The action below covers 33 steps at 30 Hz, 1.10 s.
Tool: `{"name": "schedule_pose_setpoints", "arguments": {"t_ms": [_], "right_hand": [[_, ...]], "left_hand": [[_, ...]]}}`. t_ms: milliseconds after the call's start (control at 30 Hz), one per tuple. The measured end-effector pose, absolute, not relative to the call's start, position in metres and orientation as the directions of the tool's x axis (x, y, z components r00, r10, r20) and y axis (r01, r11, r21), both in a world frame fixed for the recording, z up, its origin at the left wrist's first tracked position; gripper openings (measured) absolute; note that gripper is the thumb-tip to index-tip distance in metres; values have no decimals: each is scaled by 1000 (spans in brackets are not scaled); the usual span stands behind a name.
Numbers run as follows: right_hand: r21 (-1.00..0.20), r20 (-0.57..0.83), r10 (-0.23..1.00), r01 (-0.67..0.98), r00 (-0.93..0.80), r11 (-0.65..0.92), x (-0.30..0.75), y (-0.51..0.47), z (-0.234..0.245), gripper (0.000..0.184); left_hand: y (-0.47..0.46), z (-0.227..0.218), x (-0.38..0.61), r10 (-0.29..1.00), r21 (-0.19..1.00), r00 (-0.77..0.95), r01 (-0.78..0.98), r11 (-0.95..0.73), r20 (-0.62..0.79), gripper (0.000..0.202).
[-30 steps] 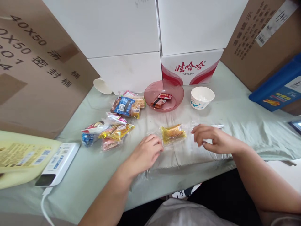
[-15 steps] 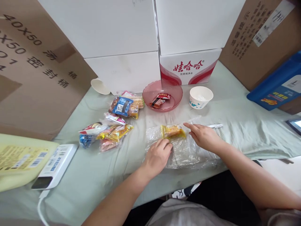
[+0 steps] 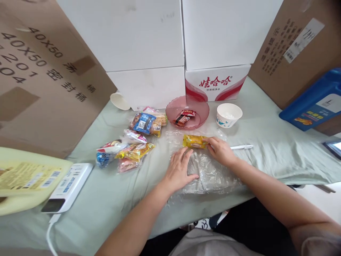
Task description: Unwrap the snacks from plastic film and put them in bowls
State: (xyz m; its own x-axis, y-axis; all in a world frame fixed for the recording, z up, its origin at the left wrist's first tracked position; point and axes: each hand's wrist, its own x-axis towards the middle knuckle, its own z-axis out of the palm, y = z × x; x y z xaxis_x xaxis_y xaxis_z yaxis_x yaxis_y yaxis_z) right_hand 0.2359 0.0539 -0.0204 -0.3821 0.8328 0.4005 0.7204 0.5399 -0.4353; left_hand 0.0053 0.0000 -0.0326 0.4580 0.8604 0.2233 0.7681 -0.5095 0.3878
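Note:
A yellow wrapped snack [image 3: 194, 141] lies on a clear plastic bag [image 3: 210, 174] spread flat over the cloth. My right hand [image 3: 220, 150] pinches the right end of the snack's wrapper between thumb and fingers. Just below the snack, my left hand [image 3: 181, 169] rests on the plastic with fingers spread, holding nothing. Beyond them stands a pink glass bowl [image 3: 201, 119] with a few red wrapped snacks [image 3: 185, 116] in it. A white pen [image 3: 242, 147] lies to the right of my right hand.
Several packaged snacks [image 3: 135, 151] are heaped on the left. A paper bowl [image 3: 229, 115] stands right of the pink bowl; another paper bowl [image 3: 120, 101] lies tipped at the back. White boxes [image 3: 149, 85] line the rear. A power bank [image 3: 68, 188] and yellow jug [image 3: 23, 181] sit at left.
The yellow snack now shows its printed yellow side up. My right hand has closed on its right end, and my left hand's fingers have spread beside it. The view has shifted slightly.

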Motion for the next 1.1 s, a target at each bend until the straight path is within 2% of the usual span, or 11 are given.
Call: {"name": "schedule_pose_setpoints", "arguments": {"t_ms": [133, 233, 400, 500, 567, 633, 767, 833, 933, 1033, 1100], "right_hand": [[-611, 459, 868, 642, -188, 462, 231, 79, 0, 23], [-744, 407, 912, 562, -48, 361, 224, 112, 24, 26], [-721, 331, 944, 644, -4, 256, 223, 153, 55, 44], [-703, 345, 939, 659, -10, 266, 232, 139, 56, 38], [-694, 333, 939, 652, -86, 306, 240, 116, 50, 30], [-687, 270, 933, 631, -240, 361, 250, 90, 41, 29], [-687, 24, 841, 602, -541, 407, 270, 53, 22, 32], [-673, -38, 826, 625, -563, 395, 277, 46, 17, 31], [-658, 13, 840, 628, -542, 415, 283, 44, 20, 32], [-677, 56, 770, 542, -636, 497, 284, 39, 36, 39], [-691, -2, 618, 448, -786, 567, 282, 31, 46, 50]], "left_hand": [[-3, -31, 6, 870, 370, 457, 788, -492, 183, 91], [-5, -30, 6, 875, 349, 462, 804, -482, 144, 83], [-9, -27, 8, 884, 317, 457, 827, -464, 102, 73], [-13, -25, 9, 881, 278, 462, 837, -471, 102, 68], [-13, -23, 6, 883, 261, 456, 843, -470, 115, 67], [-9, -21, 1, 894, 262, 423, 855, -447, 148, 66], [9, -16, -19, 923, 298, 306, 881, -368, 234, 56], [16, -10, -28, 927, 320, 244, 888, -331, 284, 48], [16, 7, -37, 915, 403, 216, 846, -349, 340, 27], [8, 30, -41, 911, 565, 363, 717, -408, 196, 16], [2, 42, -44, 839, 664, 544, 626, -409, 4, 16]]}}
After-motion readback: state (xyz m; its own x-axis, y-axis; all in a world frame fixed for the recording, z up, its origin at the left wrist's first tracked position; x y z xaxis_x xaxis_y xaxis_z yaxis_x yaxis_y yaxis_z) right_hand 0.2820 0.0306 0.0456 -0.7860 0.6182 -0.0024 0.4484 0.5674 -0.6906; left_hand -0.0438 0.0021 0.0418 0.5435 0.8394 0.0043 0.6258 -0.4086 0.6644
